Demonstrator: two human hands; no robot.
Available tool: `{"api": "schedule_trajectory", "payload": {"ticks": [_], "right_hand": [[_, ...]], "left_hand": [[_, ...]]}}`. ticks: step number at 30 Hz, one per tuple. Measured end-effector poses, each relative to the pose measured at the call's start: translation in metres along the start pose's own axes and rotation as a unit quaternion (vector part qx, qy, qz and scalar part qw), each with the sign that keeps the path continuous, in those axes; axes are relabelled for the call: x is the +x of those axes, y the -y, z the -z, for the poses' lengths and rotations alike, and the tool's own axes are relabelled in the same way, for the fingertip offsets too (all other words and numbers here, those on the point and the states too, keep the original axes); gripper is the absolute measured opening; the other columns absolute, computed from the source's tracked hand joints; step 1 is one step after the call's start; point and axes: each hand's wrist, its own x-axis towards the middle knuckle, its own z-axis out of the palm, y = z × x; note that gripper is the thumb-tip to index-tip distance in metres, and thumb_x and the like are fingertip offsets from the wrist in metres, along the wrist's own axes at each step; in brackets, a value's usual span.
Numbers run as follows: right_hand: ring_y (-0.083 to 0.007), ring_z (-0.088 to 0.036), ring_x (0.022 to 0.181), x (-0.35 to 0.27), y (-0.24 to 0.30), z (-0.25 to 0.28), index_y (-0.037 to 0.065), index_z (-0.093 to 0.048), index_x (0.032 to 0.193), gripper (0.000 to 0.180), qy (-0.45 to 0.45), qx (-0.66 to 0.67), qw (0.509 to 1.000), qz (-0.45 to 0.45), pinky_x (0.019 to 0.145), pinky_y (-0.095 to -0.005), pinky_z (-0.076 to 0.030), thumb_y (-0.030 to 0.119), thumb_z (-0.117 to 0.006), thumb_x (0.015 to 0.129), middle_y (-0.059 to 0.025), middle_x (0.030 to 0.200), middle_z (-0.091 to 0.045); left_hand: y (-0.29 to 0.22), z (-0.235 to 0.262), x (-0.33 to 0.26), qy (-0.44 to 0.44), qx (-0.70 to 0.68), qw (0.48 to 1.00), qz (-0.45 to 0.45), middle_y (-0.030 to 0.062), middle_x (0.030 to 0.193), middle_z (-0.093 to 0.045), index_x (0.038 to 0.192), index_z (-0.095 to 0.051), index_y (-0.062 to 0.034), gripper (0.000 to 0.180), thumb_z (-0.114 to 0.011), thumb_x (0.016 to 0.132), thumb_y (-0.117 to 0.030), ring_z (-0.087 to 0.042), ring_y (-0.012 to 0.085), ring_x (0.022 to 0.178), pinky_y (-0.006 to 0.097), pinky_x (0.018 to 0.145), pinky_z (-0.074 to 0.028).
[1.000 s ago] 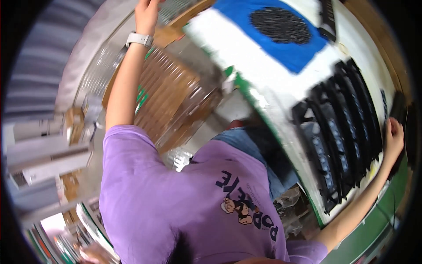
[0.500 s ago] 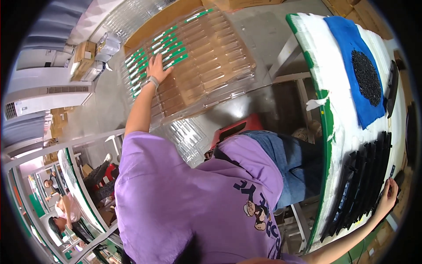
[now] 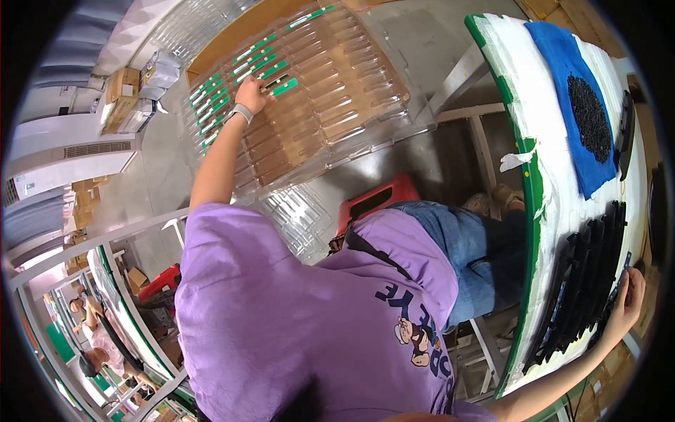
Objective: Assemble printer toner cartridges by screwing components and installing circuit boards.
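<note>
A clear plastic tray (image 3: 309,126) with long moulded slots lies at the upper left of centre. Several narrow green circuit strips (image 3: 256,48) with white pieces sit in its slots. My left hand (image 3: 252,96) is over the tray, fingers closed at the end of a strip (image 3: 275,81) that looks darker and tilted. At the far right, my right hand (image 3: 631,294) has its fingers bent together by a thin dark strip (image 3: 626,263), beside a row of long black ribbed parts (image 3: 587,281). Its fingertips are partly hidden, so its hold is unclear.
The white-covered bench (image 3: 503,91) has a green edge. A blue cloth (image 3: 559,56) on it bears a pile of small black pieces (image 3: 589,116). A red stool (image 3: 401,190) stands beside my legs. Other people (image 3: 105,344) work at the lower left.
My left hand has gone from spread fingers to closed ones at a strip, which now looks tilted. My right hand has moved slightly up the bench, to the thin dark strip.
</note>
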Motion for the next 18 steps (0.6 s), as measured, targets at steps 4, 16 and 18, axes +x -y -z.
{"api": "schedule_trajectory", "payload": {"ticks": [4,16,18], "right_hand": [[-0.0125,-0.053,0.100,-0.002,0.006,-0.003,-0.005,-0.058,0.106,0.020,-0.011,0.040,0.999,0.016,0.089,-0.0233,-0.040,0.009,-0.055,0.092,-0.0056,0.110,-0.055],[-0.0133,-0.053,0.095,-0.009,0.062,-0.018,-0.001,-0.058,0.098,0.012,0.012,0.054,0.997,0.055,0.085,-0.0236,-0.040,0.009,-0.056,0.090,-0.0051,0.102,-0.057],[-0.0137,-0.053,0.094,-0.010,0.074,-0.022,-0.001,-0.058,0.096,0.010,0.009,0.054,0.998,0.044,0.083,-0.0240,-0.040,0.007,-0.056,0.090,-0.0061,0.101,-0.056]], "left_hand": [[-0.014,-0.006,-0.013,-0.011,0.000,1.000,-0.003,0.0181,0.092,-0.057,0.088,-0.056,-0.0017,0.030,-0.073,0.070,-0.016,-0.055,0.0368,0.089,0.042,0.078,-0.046],[0.019,0.004,0.023,-0.104,0.136,0.984,-0.054,0.0145,0.102,-0.054,0.098,-0.057,-0.0032,0.024,-0.058,0.074,-0.002,-0.051,0.0326,0.101,0.042,0.083,-0.048],[0.023,-0.003,0.026,-0.041,0.086,0.994,-0.060,0.0139,0.106,-0.055,0.104,-0.055,-0.0046,0.028,-0.060,0.076,-0.006,-0.052,0.0309,0.104,0.042,0.084,-0.048]]}}
